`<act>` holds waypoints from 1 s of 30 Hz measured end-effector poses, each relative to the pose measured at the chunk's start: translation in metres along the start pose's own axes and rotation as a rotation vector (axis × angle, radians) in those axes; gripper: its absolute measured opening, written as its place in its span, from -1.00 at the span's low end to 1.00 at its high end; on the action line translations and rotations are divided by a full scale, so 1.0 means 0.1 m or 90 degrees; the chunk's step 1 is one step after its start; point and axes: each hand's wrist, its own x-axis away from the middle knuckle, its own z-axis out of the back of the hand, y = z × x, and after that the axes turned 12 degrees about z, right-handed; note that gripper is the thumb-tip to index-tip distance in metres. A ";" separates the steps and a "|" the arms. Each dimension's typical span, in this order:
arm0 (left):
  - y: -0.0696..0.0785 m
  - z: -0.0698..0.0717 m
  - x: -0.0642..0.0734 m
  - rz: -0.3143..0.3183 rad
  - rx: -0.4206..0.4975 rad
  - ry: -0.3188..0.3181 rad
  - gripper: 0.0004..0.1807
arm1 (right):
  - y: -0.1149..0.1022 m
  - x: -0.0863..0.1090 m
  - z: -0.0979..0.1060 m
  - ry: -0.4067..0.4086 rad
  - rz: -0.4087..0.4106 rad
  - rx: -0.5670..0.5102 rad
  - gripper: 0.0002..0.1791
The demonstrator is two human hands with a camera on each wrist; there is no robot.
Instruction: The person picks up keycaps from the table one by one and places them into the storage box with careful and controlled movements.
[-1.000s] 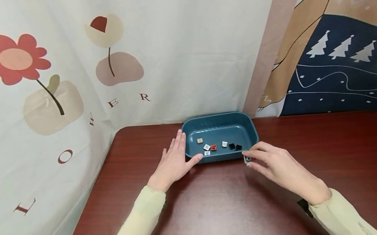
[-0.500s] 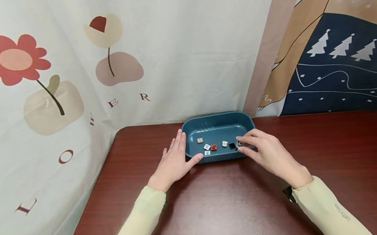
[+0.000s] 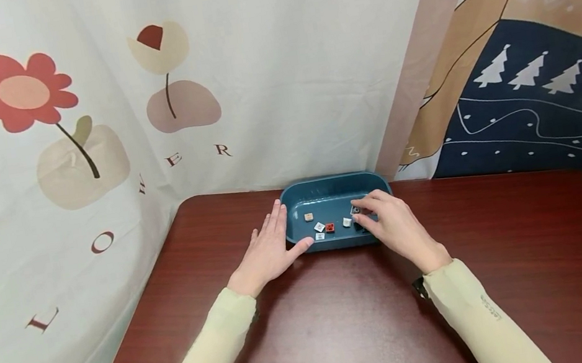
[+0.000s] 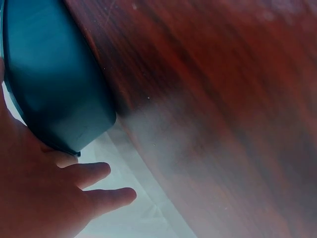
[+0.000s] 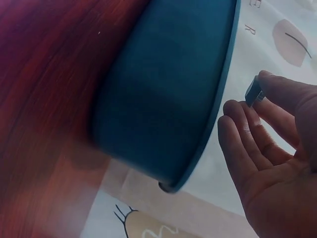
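My right hand (image 3: 398, 227) pinches a small keycap (image 3: 355, 210) between thumb and fingers above the blue plastic basin (image 3: 333, 185). In the right wrist view this keycap (image 5: 253, 92) shows side-on at the fingertips, above the rim. With fingers spread straight, my left hand (image 3: 267, 255) rests against the basin's left end, its thumb along the front rim. Inside lie a beige keycap (image 3: 309, 217), a red keycap (image 3: 330, 228) and several white keycaps, one white keycap (image 3: 346, 222) close to my right fingers. Dark keycaps beneath those fingers are partly hidden.
The basin stands at the back of a reddish-brown wooden table (image 3: 313, 329), near a white printed curtain (image 3: 276, 83). A dark blue printed cloth (image 3: 550, 105) hangs at the back right.
My right hand has carried the pinched keycap from outside the basin's front right corner, over the rim and leftward above the inside. The left hand has stayed still.
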 end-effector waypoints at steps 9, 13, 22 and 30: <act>0.01 0.01 0.01 0.003 -0.003 0.000 0.22 | 0.02 -0.14 -0.14 -0.075 -0.079 0.025 -0.57; 0.02 0.00 0.00 0.005 -0.005 -0.001 0.21 | 0.03 -0.17 -0.18 -0.090 -0.080 0.036 -0.57; 0.02 -0.01 -0.02 0.002 -0.009 0.001 0.21 | 0.05 -0.23 -0.26 -0.129 -0.080 0.044 -0.63; 0.02 -0.01 -0.01 0.001 -0.010 0.000 0.21 | 0.07 -0.23 -0.30 -0.144 -0.090 0.043 -0.62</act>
